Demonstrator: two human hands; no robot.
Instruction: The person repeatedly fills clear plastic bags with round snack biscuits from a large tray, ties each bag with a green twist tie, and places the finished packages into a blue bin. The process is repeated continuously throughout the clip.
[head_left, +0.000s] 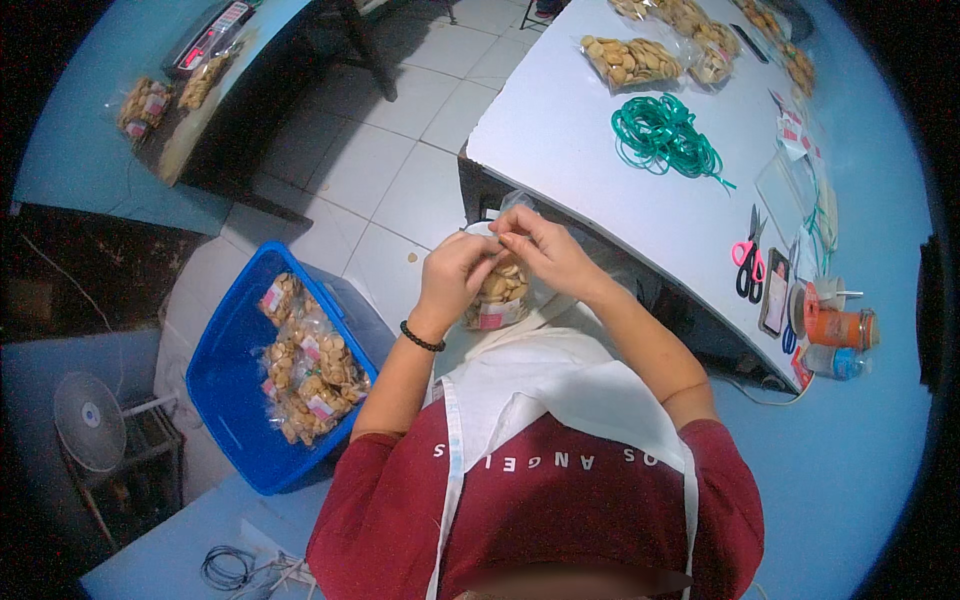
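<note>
A clear plastic bag of round, flat biscuits (504, 289) stands upright at my lap, with a pink and white label low on its front. My left hand (461, 268) and my right hand (546, 251) meet at the gathered neck of this bag. Both hands pinch the plastic there, fingertips almost touching. The bag's loose top (517, 201) sticks up behind my fingers. Whether a tie is wound around the neck is hidden by my fingers. Beside my left forearm stands a blue plastic bin (225, 405) holding several filled, labelled bags (319, 367).
On the white table (547, 135) at right lie a tangle of green ribbon (664, 139), filled bags (630, 61), scissors (750, 259), a phone (775, 291) and an orange-filled jar (844, 328). Another table (82, 172) at upper left bears a scale (206, 41). A fan (90, 421) stands lower left.
</note>
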